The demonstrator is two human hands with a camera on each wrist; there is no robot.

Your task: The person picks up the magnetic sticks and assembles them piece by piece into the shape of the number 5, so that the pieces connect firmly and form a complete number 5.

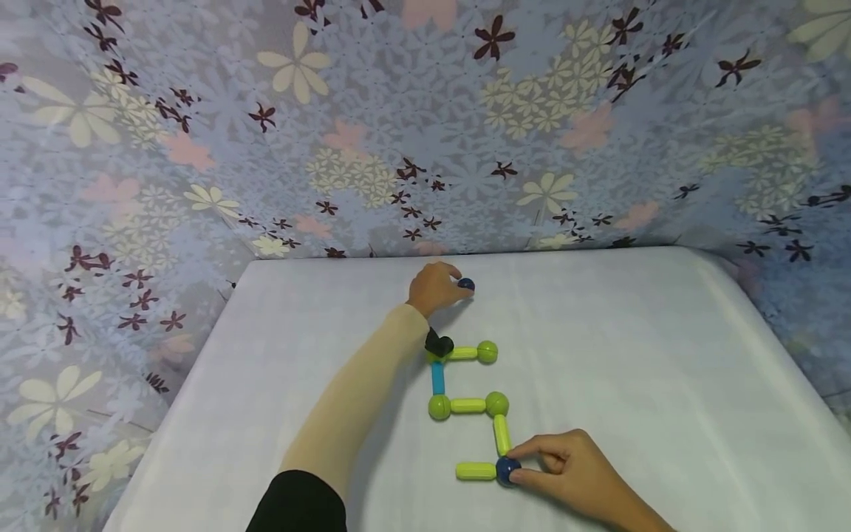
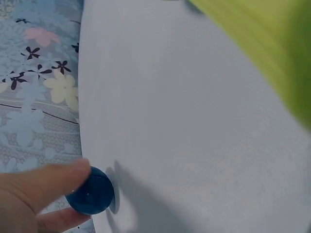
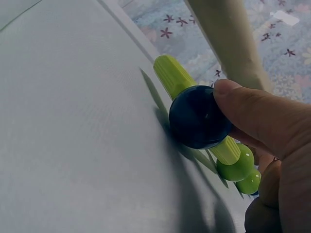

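Near the far edge of the table, my left hand [image 1: 436,287] pinches a dark blue ball [image 1: 467,284] between thumb and finger; in the left wrist view this loose blue ball [image 2: 91,191] is just beside its shadow. My right hand [image 1: 573,473] pinches a second dark blue ball [image 1: 507,471] at the near end of a stick-and-ball chain. From that corner ball run a yellow-green stick [image 1: 475,471] to the left and another stick [image 1: 501,434] away from me. Farther along come green balls [image 1: 496,403], a blue stick [image 1: 438,378] and an end ball [image 1: 487,352].
A white cloth covers the table [image 1: 631,355]. Behind it hangs a flowered fabric [image 1: 399,133], which also shows along both sides. My left forearm [image 1: 362,403] reaches across the table, left of the chain. A black strap [image 1: 437,342] at the wrist hides part of one green ball.
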